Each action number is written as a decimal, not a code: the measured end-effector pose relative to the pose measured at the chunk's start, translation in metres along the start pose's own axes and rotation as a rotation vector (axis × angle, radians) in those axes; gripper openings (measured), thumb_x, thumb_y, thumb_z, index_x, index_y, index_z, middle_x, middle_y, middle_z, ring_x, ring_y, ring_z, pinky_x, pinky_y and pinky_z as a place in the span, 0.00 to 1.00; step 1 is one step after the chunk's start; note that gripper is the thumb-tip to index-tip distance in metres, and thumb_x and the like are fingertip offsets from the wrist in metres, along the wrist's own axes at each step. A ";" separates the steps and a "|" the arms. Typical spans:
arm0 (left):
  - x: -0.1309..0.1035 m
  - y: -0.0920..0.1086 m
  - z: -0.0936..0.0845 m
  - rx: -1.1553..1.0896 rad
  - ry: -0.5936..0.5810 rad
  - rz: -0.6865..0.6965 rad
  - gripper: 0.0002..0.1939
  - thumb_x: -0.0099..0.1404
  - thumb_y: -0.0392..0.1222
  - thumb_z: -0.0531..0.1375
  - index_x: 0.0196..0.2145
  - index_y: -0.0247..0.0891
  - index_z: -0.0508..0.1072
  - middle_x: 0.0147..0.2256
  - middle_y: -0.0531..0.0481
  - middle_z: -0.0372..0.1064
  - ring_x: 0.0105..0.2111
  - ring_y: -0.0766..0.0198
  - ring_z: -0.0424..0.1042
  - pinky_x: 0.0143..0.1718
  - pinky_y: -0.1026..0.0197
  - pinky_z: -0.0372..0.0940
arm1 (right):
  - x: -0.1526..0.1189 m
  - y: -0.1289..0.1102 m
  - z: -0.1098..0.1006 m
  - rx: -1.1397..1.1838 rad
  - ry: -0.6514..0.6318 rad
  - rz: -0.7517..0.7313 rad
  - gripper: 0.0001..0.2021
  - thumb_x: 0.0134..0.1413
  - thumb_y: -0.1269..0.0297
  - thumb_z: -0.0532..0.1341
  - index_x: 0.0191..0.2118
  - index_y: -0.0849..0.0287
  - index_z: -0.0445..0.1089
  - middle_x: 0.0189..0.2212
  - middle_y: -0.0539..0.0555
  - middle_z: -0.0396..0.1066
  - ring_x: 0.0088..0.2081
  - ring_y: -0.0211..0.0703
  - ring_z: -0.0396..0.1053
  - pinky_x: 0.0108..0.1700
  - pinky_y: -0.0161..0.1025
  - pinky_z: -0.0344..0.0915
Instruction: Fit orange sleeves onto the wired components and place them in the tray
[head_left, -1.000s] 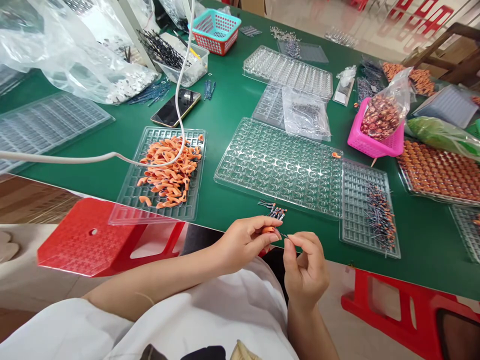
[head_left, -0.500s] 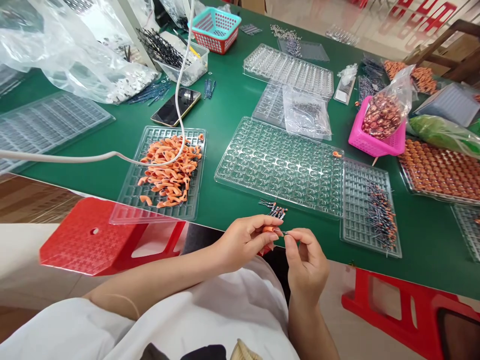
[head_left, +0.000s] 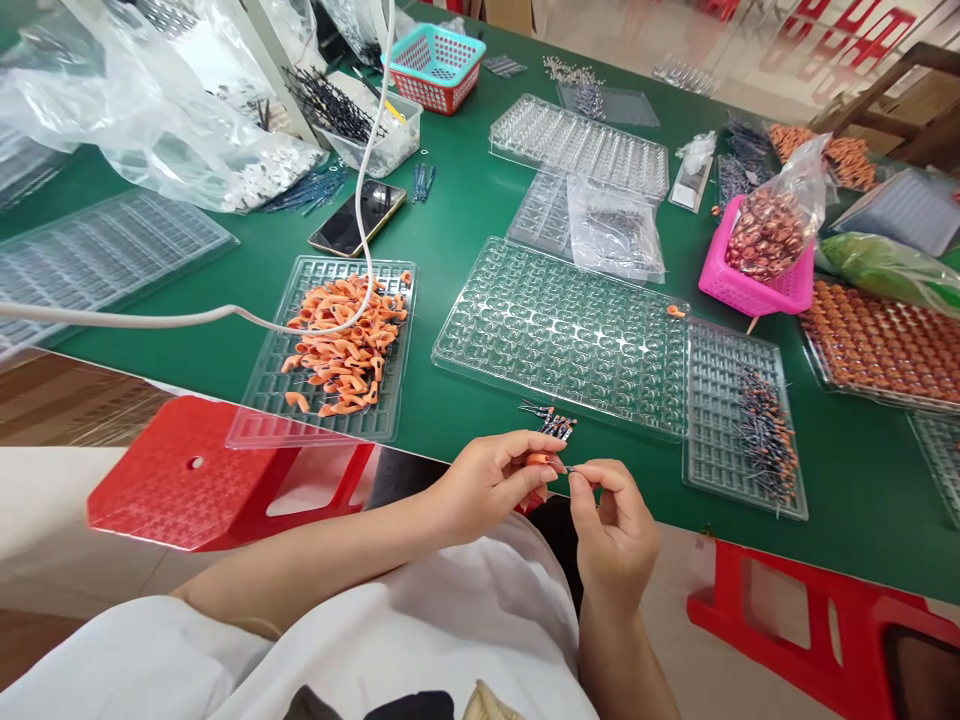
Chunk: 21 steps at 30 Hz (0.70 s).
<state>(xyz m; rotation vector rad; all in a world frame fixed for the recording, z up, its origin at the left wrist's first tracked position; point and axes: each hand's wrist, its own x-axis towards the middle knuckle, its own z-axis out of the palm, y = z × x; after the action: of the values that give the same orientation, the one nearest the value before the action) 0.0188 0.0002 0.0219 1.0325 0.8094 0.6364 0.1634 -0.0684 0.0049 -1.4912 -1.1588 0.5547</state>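
Observation:
My left hand (head_left: 491,475) pinches a small curved orange plastic piece (head_left: 538,459) between thumb and fingers, just off the table's front edge. Close against it, my right hand (head_left: 615,525) is closed in a pinch on a thin dark wired part (head_left: 570,468), which reaches toward the orange piece; whether they join is too small to tell. Just beyond my hands lies a little bunch of dark wired parts with orange tips (head_left: 553,422). A clear moulded tray (head_left: 562,330) sits behind it, with one orange piece (head_left: 676,311) at its right corner.
On the left, a clear tray (head_left: 262,400) holds a heap of orange pieces (head_left: 349,345), with a white cable (head_left: 292,325) across it. To the right are a tray of wired parts (head_left: 705,400) and a pink basket (head_left: 750,285). A phone (head_left: 356,218) lies behind. Red stools (head_left: 180,480) stand below the edge.
The view has shifted very slightly. Both hands keep their pinch, and the small parts stay nearly in place between them.

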 end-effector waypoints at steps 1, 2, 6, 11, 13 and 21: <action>0.000 -0.001 -0.001 0.022 0.000 0.009 0.18 0.64 0.44 0.62 0.49 0.33 0.72 0.39 0.45 0.74 0.27 0.70 0.69 0.31 0.64 0.71 | 0.000 0.000 0.000 -0.009 0.002 -0.006 0.01 0.60 0.68 0.62 0.35 0.56 0.71 0.31 0.51 0.70 0.35 0.41 0.68 0.35 0.38 0.66; 0.000 -0.002 -0.002 0.053 0.000 0.022 0.18 0.65 0.44 0.62 0.50 0.33 0.72 0.40 0.45 0.75 0.27 0.70 0.70 0.32 0.64 0.71 | 0.000 0.000 0.000 -0.015 -0.002 -0.015 0.01 0.59 0.68 0.62 0.35 0.56 0.71 0.31 0.51 0.70 0.35 0.41 0.68 0.35 0.38 0.66; -0.002 -0.005 -0.007 0.310 0.003 0.135 0.17 0.68 0.41 0.58 0.53 0.35 0.71 0.43 0.44 0.75 0.36 0.64 0.76 0.39 0.61 0.73 | 0.001 -0.001 -0.002 -0.035 -0.037 -0.068 0.02 0.59 0.70 0.61 0.36 0.56 0.71 0.31 0.51 0.70 0.34 0.41 0.69 0.34 0.39 0.67; -0.001 -0.006 -0.010 0.657 -0.011 0.328 0.17 0.70 0.37 0.54 0.55 0.35 0.70 0.44 0.44 0.77 0.41 0.61 0.77 0.46 0.60 0.72 | 0.005 -0.004 -0.007 -0.136 -0.115 -0.128 0.04 0.59 0.71 0.61 0.37 0.55 0.72 0.32 0.51 0.71 0.34 0.41 0.70 0.33 0.38 0.67; -0.001 -0.007 -0.011 0.729 -0.023 0.379 0.17 0.71 0.37 0.53 0.56 0.34 0.69 0.44 0.43 0.77 0.43 0.61 0.77 0.48 0.59 0.71 | 0.007 -0.005 -0.009 -0.174 -0.160 -0.153 0.04 0.59 0.72 0.61 0.38 0.55 0.72 0.33 0.51 0.72 0.35 0.40 0.70 0.34 0.38 0.67; 0.001 -0.011 -0.015 0.923 -0.096 0.487 0.19 0.73 0.37 0.50 0.58 0.31 0.65 0.45 0.37 0.76 0.45 0.53 0.76 0.47 0.53 0.71 | 0.015 -0.006 -0.015 -0.297 -0.277 -0.240 0.05 0.61 0.70 0.60 0.41 0.55 0.72 0.34 0.51 0.74 0.33 0.40 0.71 0.36 0.39 0.68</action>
<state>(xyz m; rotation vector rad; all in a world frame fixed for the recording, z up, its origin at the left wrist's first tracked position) 0.0082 0.0040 0.0076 2.1285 0.7752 0.6120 0.1798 -0.0632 0.0183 -1.5250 -1.6703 0.4460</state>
